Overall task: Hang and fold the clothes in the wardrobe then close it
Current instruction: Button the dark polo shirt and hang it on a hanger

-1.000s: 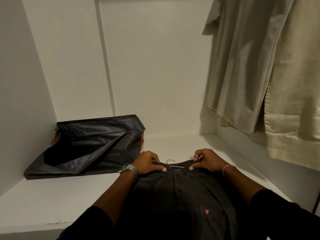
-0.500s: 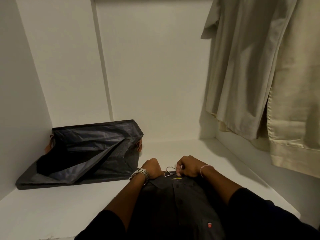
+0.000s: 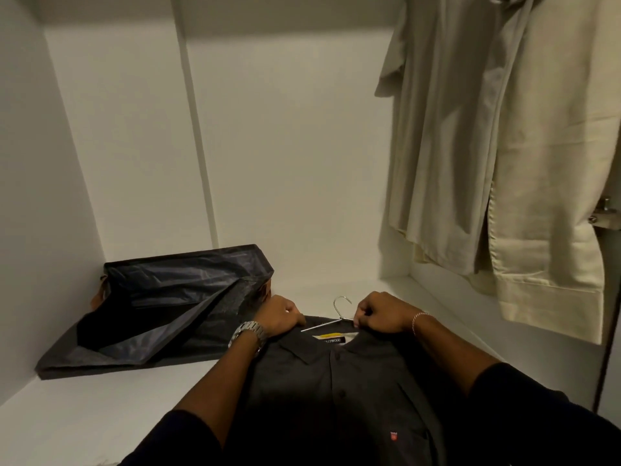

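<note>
A dark grey button-up shirt (image 3: 336, 391) lies face up on the white wardrobe shelf (image 3: 100, 408), collar away from me. A metal wire hanger (image 3: 339, 312) pokes out of the collar with its hook up. My left hand (image 3: 280, 314), with a wristwatch, grips the left side of the collar. My right hand (image 3: 379, 312), with a thin bracelet, pinches the collar and the hanger's wire at the right. The hanger's arms are hidden under the fabric.
A collapsed dark fabric storage box (image 3: 161, 307) lies at the shelf's back left. Beige shirts (image 3: 504, 163) hang at the right, reaching low toward the shelf. White walls close in the left and back; a dark door edge (image 3: 605, 348) stands at the right.
The collar has been pulled open, so the label and more of the hanger wire show. My hands have spread slightly apart, and the view has tilted upward.
</note>
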